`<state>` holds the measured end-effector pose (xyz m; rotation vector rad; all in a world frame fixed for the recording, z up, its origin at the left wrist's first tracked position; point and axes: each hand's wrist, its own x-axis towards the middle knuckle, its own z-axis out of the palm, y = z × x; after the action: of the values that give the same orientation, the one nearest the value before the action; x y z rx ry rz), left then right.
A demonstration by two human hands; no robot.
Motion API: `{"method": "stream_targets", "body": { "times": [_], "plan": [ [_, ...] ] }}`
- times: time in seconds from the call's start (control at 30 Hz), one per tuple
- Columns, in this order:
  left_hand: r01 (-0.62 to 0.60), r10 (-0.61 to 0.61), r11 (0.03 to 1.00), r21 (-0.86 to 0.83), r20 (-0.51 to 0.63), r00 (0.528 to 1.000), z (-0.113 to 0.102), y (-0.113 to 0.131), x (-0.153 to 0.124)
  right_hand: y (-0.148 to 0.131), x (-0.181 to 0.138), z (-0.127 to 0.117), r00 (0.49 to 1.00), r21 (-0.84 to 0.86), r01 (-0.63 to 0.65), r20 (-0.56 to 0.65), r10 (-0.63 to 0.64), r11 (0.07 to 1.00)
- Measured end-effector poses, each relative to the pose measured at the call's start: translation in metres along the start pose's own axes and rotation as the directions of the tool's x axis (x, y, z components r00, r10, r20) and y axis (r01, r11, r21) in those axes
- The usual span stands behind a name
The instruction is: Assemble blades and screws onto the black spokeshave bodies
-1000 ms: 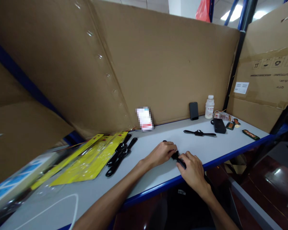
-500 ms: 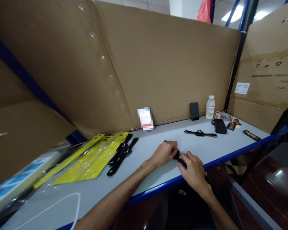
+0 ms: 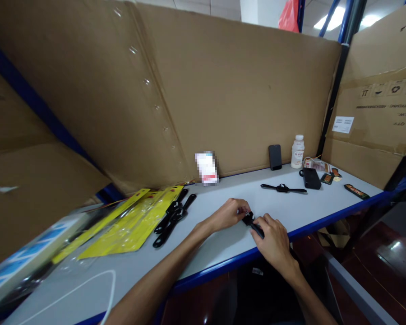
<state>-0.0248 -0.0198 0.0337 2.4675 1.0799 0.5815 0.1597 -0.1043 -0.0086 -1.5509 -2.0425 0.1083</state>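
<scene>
A black spokeshave is between my hands, just over the front part of the grey table. My right hand is closed around its near handle. The bent fingers of my left hand are at its middle part and cover the far handle; what the fingertips pinch there is hidden. Another black spokeshave lies on the table beyond my right hand. To the left, further black spokeshaves lie crossed over one another beside the yellow packaging.
Yellow cards in clear plastic and a blue-and-white box lie at left. A lit phone leans on the cardboard wall. Behind stand a dark phone, a white bottle and a black case. A white cable crosses the front left.
My left fingers have shifted and lifted slightly at the spokeshave's middle, so more of its body shows. My right hand keeps its hold on the handle.
</scene>
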Motion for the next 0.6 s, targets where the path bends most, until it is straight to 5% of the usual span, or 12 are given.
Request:
{"method": "stream_targets", "body": {
  "times": [0.3,0.6],
  "plan": [
    [-0.136,0.148,0.949,0.285,-0.018,0.989,0.014,0.001,-0.003,0.000,0.000,0.001,1.000,0.003,0.000,-0.010,0.000,1.000],
    [-0.066,0.072,0.985,0.156,-0.032,0.997,0.012,0.004,-0.002,0.000,0.000,-0.001,1.000,0.018,0.000,-0.001,0.000,1.000]
  ]
}}
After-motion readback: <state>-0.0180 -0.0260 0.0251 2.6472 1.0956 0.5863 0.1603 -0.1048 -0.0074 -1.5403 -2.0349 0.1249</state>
